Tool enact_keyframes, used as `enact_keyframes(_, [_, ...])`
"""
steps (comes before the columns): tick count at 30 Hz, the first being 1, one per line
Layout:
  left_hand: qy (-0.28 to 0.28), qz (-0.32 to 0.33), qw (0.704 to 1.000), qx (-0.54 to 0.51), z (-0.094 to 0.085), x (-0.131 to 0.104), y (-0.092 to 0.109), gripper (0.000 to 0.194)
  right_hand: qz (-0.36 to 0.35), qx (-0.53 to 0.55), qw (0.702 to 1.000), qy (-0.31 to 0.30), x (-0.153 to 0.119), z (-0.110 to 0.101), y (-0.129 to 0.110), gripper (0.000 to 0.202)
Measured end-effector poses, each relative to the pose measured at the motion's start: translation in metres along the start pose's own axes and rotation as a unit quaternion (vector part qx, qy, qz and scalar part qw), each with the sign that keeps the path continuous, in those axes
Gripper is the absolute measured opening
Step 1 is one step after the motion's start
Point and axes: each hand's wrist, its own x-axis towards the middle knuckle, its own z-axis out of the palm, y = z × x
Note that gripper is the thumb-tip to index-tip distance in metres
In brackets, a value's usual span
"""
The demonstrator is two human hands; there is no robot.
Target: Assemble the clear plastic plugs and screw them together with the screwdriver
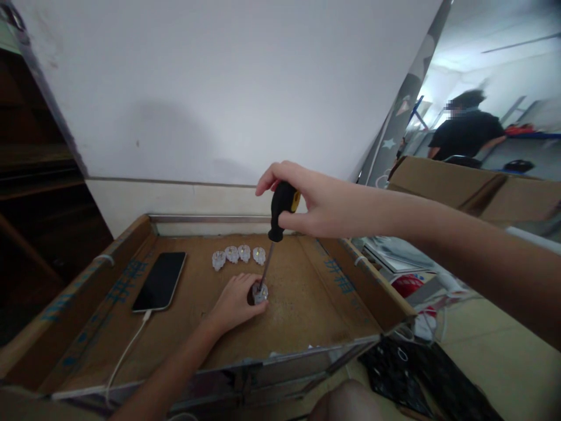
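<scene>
My right hand [293, 196] is wrapped round the black and yellow handle of a screwdriver [280, 211]. Its thin shaft slants down and left, and the tip meets a small clear plastic piece [261, 294] on the cardboard. Thumb and fingers of my left hand [240, 299] pinch that piece from the left side. Behind it, several similar clear plastic pieces [232, 254] lie in a loose row, one [259, 255] a little apart on the right.
A phone [160, 281] with a white cable [127, 349] plugged in lies at left on the cardboard-lined table [193, 248]. Raised cardboard sides [377, 286] border it, with a white wall [245, 88] behind. At far right, a person [467, 131] stands beyond a cardboard box [464, 184].
</scene>
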Motion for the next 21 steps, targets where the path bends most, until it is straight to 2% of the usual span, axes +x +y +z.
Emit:
enact_keyframes(2, [-0.002,-0.001,1.0,0.0,-0.001,0.0,0.0,0.038,0.009,-0.021,1.0,-0.008,0.0,0.0,0.002,0.029])
enact_keyframes(5, [0.002,-0.003,1.0,0.001,-0.001,-0.001,0.0,0.037,0.019,-0.076,0.997,0.026,0.001,0.0,0.002,0.023])
enact_keyframes(9, [0.0,0.0,1.0,-0.005,-0.001,-0.001,0.0,0.035,-0.01,0.0,1.0,0.016,-0.001,0.003,-0.002,0.029])
enact_keyframes(12, [-0.002,0.0,1.0,-0.004,-0.001,0.0,-0.001,0.035,-0.002,0.002,0.999,0.041,-0.002,0.006,-0.005,0.021])
enact_keyframes(14, [-0.001,-0.001,1.0,0.005,0.0,0.001,-0.002,0.036,0.004,0.05,0.998,0.049,-0.002,0.008,-0.005,0.019])
enact_keyframes(16, [0.001,-0.003,1.0,0.018,0.0,0.002,-0.003,0.036,0.016,0.141,0.989,0.037,0.0,0.011,-0.004,0.021])
enact_keyframes(19, [0.01,-0.006,0.999,0.035,-0.001,0.002,-0.003,0.035,0.078,0.23,0.969,0.05,0.003,0.014,-0.002,0.011])
enact_keyframes(21, [0.013,-0.012,0.999,0.039,-0.001,0.002,-0.002,0.036,0.116,0.244,0.961,0.058,0.003,0.013,-0.001,0.02])
